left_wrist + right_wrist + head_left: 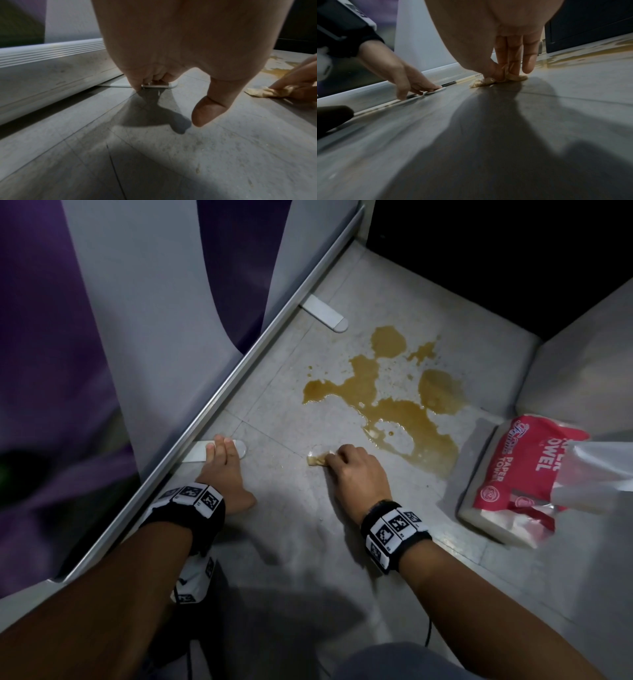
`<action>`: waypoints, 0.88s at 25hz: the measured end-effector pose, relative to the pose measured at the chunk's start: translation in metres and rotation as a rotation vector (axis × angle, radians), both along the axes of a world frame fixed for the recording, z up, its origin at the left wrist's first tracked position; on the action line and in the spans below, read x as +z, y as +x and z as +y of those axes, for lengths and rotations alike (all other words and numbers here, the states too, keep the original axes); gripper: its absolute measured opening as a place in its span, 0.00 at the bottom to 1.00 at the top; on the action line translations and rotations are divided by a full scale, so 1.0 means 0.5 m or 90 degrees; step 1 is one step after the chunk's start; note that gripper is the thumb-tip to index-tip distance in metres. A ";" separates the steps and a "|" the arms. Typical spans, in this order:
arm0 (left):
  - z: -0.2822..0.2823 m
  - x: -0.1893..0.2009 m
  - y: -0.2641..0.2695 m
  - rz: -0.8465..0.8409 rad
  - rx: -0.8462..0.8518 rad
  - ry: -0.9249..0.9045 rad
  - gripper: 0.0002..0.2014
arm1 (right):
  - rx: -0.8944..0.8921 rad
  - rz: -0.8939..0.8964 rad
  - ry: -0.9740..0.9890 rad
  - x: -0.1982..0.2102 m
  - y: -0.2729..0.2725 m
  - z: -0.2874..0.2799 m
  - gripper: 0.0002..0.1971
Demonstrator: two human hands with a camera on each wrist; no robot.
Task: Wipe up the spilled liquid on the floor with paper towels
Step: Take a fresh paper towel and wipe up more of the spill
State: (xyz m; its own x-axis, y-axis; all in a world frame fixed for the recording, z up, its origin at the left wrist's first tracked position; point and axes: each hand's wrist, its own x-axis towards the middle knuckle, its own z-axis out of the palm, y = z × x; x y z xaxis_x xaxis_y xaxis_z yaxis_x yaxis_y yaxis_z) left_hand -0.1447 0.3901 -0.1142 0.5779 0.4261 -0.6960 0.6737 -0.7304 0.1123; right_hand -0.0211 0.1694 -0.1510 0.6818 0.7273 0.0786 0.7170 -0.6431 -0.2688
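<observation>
Your right hand pinches a soaked, yellowed paper towel wad between thumb and fingers, pressing it to the floor just near of the brown spill. Your left hand rests with fingers straight on a white flat foot of the partition at left. Wet, the wad looks limp and likely to tear; grip it bunched. Dry sheets, light and soft, sit in the red paper towel pack at right.
</observation>
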 end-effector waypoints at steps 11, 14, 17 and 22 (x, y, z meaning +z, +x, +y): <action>0.002 -0.010 -0.001 0.003 -0.012 0.016 0.64 | 0.054 0.071 -0.038 0.044 -0.103 -0.045 0.09; 0.002 -0.011 -0.002 -0.002 -0.018 0.025 0.64 | -0.125 0.352 0.152 0.062 -0.084 -0.042 0.12; 0.002 -0.010 -0.001 0.000 -0.024 0.030 0.63 | -0.403 0.656 0.381 0.097 -0.036 -0.049 0.13; 0.002 0.002 0.004 0.004 -0.024 0.033 0.62 | -0.336 0.413 0.273 0.097 0.026 -0.106 0.08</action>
